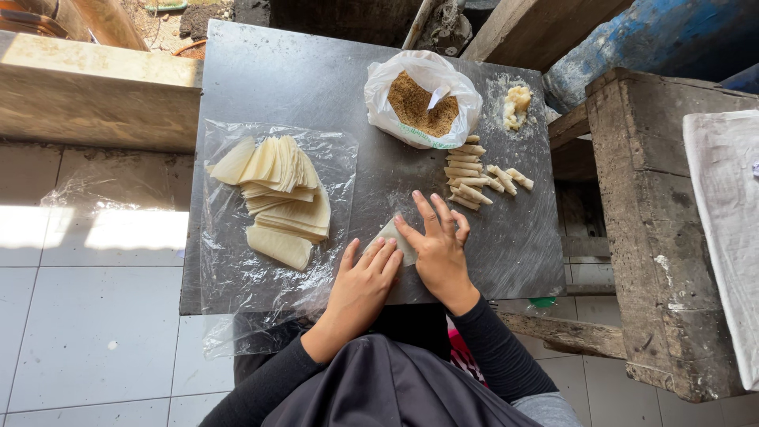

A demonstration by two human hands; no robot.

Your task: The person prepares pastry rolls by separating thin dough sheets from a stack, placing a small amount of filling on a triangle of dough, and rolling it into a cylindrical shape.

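My left hand point(362, 285) and my right hand point(439, 245) rest side by side on a pale dough wrapper point(389, 234) lying on the dark board point(316, 87). Both hands press flat on it with fingers spread, and most of the wrapper is hidden under them. Just beyond my right hand lies a cluster of several finished small rolls point(474, 175). To the left, a fanned stack of triangular wrappers point(278, 198) sits on a clear plastic sheet point(229, 277).
A white plastic bag of brown crumbly filling point(419, 103) stands open at the back of the board, with a small lump of pale paste point(516, 107) to its right. A worn wooden bench point(656, 229) stands on the right, a blue barrel point(632, 39) behind it. White floor tiles point(87, 348) lie left.
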